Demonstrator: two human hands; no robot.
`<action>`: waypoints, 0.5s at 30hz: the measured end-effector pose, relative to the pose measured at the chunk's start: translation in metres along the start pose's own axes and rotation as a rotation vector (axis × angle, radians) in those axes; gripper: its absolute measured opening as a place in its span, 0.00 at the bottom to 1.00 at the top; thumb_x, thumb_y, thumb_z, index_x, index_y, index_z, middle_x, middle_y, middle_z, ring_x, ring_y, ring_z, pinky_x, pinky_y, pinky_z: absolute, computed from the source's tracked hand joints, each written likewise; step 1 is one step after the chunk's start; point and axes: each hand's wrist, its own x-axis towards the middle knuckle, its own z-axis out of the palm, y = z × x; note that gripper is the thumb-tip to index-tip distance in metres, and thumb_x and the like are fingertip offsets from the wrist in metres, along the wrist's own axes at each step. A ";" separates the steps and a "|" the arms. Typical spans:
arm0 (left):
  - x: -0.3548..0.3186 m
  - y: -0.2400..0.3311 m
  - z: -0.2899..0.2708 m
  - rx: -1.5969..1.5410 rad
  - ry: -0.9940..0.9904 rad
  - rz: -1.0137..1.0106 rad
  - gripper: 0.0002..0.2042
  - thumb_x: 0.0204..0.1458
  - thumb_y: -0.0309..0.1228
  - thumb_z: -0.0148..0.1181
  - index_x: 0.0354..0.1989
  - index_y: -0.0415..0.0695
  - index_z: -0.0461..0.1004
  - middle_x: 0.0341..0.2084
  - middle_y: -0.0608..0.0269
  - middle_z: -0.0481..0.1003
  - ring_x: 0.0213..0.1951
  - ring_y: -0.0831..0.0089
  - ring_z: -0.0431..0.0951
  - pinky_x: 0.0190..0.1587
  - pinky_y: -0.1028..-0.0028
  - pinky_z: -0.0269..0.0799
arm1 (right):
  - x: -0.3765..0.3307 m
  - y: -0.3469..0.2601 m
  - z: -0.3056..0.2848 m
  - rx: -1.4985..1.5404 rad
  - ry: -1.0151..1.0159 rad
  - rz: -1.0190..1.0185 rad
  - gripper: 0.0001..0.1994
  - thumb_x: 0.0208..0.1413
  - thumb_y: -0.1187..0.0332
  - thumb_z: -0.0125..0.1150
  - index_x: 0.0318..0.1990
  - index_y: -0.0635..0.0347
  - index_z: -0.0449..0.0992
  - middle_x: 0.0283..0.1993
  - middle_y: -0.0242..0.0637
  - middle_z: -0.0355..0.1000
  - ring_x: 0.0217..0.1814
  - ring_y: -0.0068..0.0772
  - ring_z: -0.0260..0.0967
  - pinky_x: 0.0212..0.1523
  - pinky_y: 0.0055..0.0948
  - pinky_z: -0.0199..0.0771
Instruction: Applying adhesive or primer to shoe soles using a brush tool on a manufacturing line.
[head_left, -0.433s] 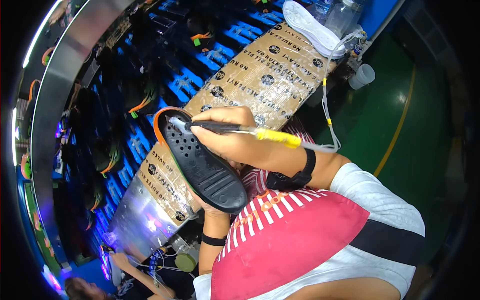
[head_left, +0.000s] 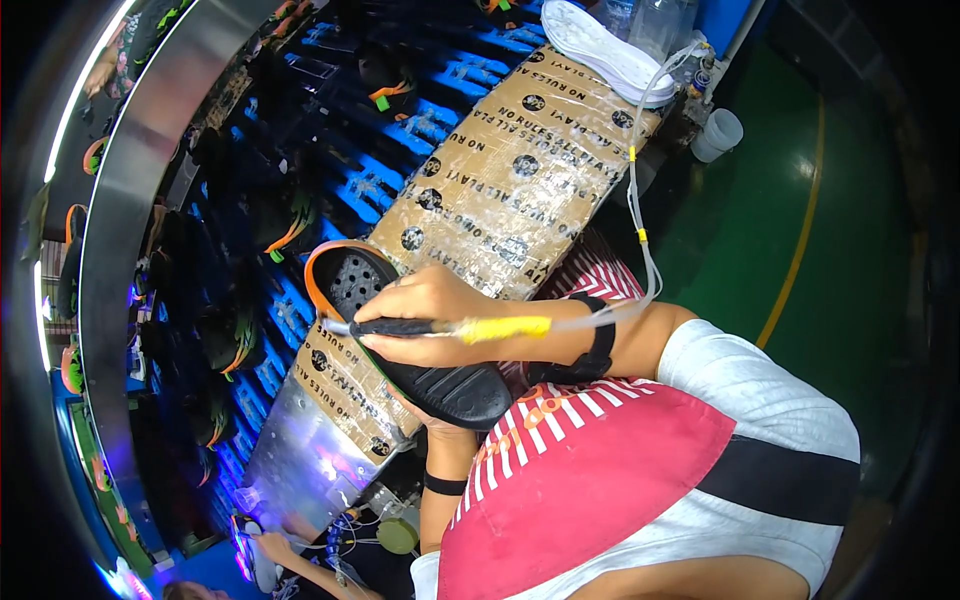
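Observation:
A black shoe sole point(head_left: 462, 392) with round holes and an orange rim at its far end is tilted over the worktop. My left hand point(head_left: 432, 414) is closed around its near left side from below, with most of the fingers hidden under the sole. In my right hand point(head_left: 425, 312) is a tube-fed glue brush point(head_left: 500, 329), gripped like a pen by its black handle. Yellow tape wraps the brush behind the grip, and a clear tube runs back from it. The pale brush tip is at the left side edge of the sole.
Brown printed cardboard point(head_left: 520, 160) covers the worktop, with bare metal point(head_left: 310, 440) toward the near left. Beyond runs a blue slatted conveyor point(head_left: 375, 185) carrying dark shoe parts. A white sole point(head_left: 610, 55), bottles point(head_left: 660, 28) and a white cup point(head_left: 717, 135) are far right. Another person's hand point(head_left: 272, 547) works lower left.
My right hand has brought the brush tip from the inside of the sole's far end down to its left side edge. In the picture, the sole sits slightly lower and to the right.

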 end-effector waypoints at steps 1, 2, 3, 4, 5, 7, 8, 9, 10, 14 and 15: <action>-0.003 0.002 -0.002 0.007 -0.012 -0.004 0.38 0.46 0.60 0.47 0.62 0.50 0.50 0.59 0.55 0.56 0.58 0.56 0.59 0.59 0.56 0.53 | 0.001 -0.003 -0.004 -0.005 0.003 -0.001 0.10 0.42 0.70 0.63 0.33 0.63 0.75 0.26 0.39 0.73 0.23 0.36 0.71 0.25 0.28 0.70; -0.023 -0.005 -0.007 0.013 -0.020 0.000 0.38 0.46 0.60 0.47 0.62 0.50 0.50 0.59 0.55 0.56 0.58 0.56 0.59 0.59 0.56 0.53 | 0.004 -0.013 -0.011 0.000 0.012 0.106 0.10 0.41 0.70 0.63 0.33 0.63 0.75 0.26 0.40 0.73 0.24 0.36 0.72 0.25 0.29 0.70; -0.031 0.000 -0.008 0.020 -0.028 0.003 0.38 0.46 0.60 0.47 0.62 0.50 0.50 0.59 0.55 0.56 0.58 0.56 0.59 0.59 0.56 0.53 | 0.006 -0.018 -0.014 0.003 0.020 0.214 0.10 0.41 0.71 0.63 0.33 0.63 0.75 0.26 0.41 0.73 0.25 0.37 0.72 0.26 0.29 0.71; -0.031 0.004 -0.004 0.025 -0.038 0.008 0.38 0.45 0.60 0.47 0.62 0.50 0.50 0.59 0.55 0.56 0.58 0.56 0.59 0.59 0.56 0.54 | 0.008 -0.015 -0.013 -0.047 0.115 0.122 0.10 0.41 0.71 0.63 0.33 0.64 0.75 0.26 0.42 0.73 0.25 0.38 0.72 0.26 0.29 0.70; -0.035 -0.008 -0.003 0.031 -0.048 0.013 0.38 0.45 0.60 0.47 0.62 0.50 0.50 0.59 0.55 0.56 0.58 0.56 0.59 0.59 0.56 0.54 | 0.007 -0.008 -0.010 -0.111 0.163 0.025 0.11 0.41 0.71 0.63 0.34 0.65 0.74 0.26 0.44 0.73 0.24 0.37 0.72 0.25 0.28 0.70; -0.031 -0.005 0.003 0.042 -0.067 0.012 0.38 0.45 0.60 0.47 0.62 0.50 0.50 0.59 0.55 0.56 0.57 0.56 0.59 0.59 0.55 0.54 | 0.005 -0.008 -0.006 -0.198 0.110 0.039 0.10 0.42 0.71 0.63 0.34 0.64 0.74 0.25 0.43 0.72 0.24 0.37 0.71 0.24 0.28 0.69; -0.036 -0.004 0.004 0.047 -0.076 0.007 0.38 0.45 0.60 0.47 0.62 0.50 0.50 0.59 0.55 0.56 0.57 0.56 0.59 0.59 0.55 0.54 | 0.003 -0.010 -0.003 -0.273 0.058 0.046 0.09 0.43 0.71 0.60 0.33 0.63 0.73 0.23 0.43 0.70 0.24 0.40 0.70 0.25 0.32 0.70; -0.026 -0.006 0.007 0.052 -0.085 0.002 0.38 0.45 0.60 0.47 0.62 0.50 0.51 0.59 0.55 0.56 0.57 0.55 0.59 0.59 0.55 0.54 | 0.001 -0.011 -0.001 -0.347 0.005 0.054 0.08 0.44 0.71 0.58 0.32 0.63 0.73 0.20 0.43 0.68 0.24 0.44 0.69 0.26 0.36 0.70; -0.027 -0.009 0.009 0.059 -0.092 0.001 0.38 0.45 0.60 0.47 0.62 0.50 0.51 0.59 0.55 0.56 0.57 0.55 0.59 0.59 0.55 0.54 | 0.002 -0.009 0.001 -0.358 -0.012 -0.039 0.08 0.43 0.71 0.57 0.34 0.62 0.73 0.19 0.43 0.66 0.22 0.44 0.68 0.26 0.38 0.69; -0.031 -0.007 0.016 0.080 -0.126 0.011 0.38 0.45 0.60 0.47 0.62 0.50 0.51 0.59 0.55 0.56 0.57 0.55 0.59 0.59 0.55 0.54 | 0.004 -0.016 -0.005 0.032 -0.062 0.080 0.07 0.41 0.69 0.59 0.28 0.63 0.74 0.25 0.46 0.71 0.27 0.44 0.71 0.28 0.35 0.70; -0.040 -0.003 0.014 0.084 -0.136 0.017 0.38 0.45 0.60 0.47 0.62 0.50 0.51 0.59 0.55 0.56 0.57 0.55 0.59 0.59 0.55 0.54 | 0.004 -0.016 -0.005 0.029 -0.044 0.117 0.07 0.41 0.70 0.59 0.29 0.62 0.74 0.25 0.45 0.71 0.27 0.44 0.71 0.28 0.34 0.70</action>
